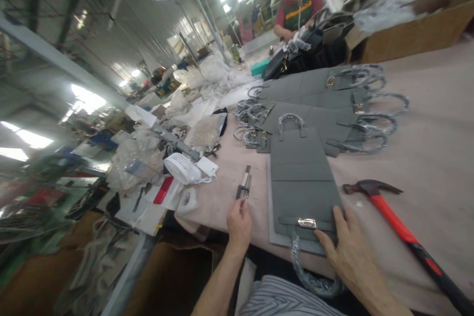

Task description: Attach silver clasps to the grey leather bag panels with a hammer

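Note:
A grey bag panel (302, 173) with a plastic-wrapped handle at each end lies flat in front of me, over a paler sheet (271, 227). Near its lower edge sits a shiny metal clasp (307, 223). My right hand (348, 244) rests on the panel's lower right corner, fingers spread, the thumb beside the clasp. To the left of the panel, my left hand (240, 222) is closed at the near end of a slim dark and silver tool (243, 185); its exact kind is unclear. The wrapped near handle (311, 276) hangs over the table edge.
A claw hammer (392, 217) with a red and black handle lies at the right. Several grey bag panels (311, 103) overlap behind. Further back are a cardboard box (414, 34) and a person (298, 7). A white fan (182, 168) and plastic bags (135, 155) are on the left.

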Action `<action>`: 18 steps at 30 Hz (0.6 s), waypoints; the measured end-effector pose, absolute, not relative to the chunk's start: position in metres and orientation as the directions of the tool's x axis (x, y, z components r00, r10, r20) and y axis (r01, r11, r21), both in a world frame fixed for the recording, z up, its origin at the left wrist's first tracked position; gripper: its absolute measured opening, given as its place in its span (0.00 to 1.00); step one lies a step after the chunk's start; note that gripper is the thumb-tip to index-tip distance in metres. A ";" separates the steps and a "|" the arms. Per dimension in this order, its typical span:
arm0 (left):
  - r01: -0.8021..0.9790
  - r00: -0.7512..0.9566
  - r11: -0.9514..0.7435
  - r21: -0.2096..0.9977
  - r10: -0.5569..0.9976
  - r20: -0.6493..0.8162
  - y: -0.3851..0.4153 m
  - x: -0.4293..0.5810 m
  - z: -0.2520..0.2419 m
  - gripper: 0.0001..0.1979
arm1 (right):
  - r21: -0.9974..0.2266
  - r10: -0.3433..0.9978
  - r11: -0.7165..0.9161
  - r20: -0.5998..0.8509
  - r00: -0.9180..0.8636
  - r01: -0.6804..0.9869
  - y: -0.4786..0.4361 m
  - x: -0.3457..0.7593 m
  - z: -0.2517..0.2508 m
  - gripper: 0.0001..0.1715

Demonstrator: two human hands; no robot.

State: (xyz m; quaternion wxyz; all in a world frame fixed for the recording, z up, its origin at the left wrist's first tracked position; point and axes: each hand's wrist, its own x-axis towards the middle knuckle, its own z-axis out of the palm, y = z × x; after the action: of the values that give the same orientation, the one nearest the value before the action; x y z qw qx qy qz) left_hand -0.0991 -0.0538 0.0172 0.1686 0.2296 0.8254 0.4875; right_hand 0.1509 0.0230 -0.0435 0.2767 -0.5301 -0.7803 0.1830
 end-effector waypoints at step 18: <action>0.642 -0.701 0.745 0.181 0.666 -0.257 -0.015 -0.213 0.023 0.06 | -0.488 0.905 0.418 0.299 -0.303 0.766 0.026 0.154 -0.050 0.40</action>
State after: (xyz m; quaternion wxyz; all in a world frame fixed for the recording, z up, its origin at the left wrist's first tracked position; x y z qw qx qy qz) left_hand -0.2133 -0.0154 0.0228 0.1543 0.3547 0.9213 0.0391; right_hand 0.1540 0.0255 -0.0503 0.2714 -0.5241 -0.7970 0.1278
